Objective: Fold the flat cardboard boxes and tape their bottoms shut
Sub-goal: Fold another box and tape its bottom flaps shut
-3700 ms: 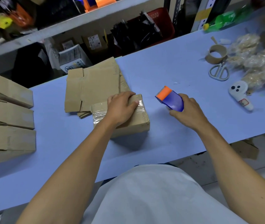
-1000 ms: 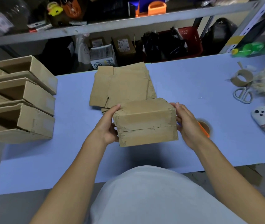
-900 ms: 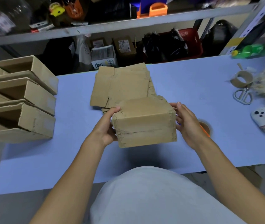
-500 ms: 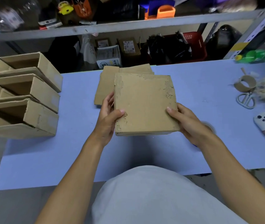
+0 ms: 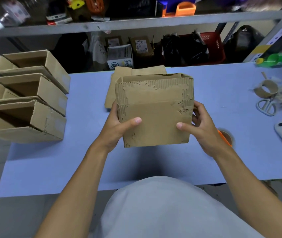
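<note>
The left hand and the right hand grip the box by its two sides, thumbs on the near face, and hold it above the table, open top up; I judge this box is folded and taped, so the next move is to set it by the three done boxes at left, then take a flat from behind; the tape lies just beside the right hand; no writing is readable.
</note>
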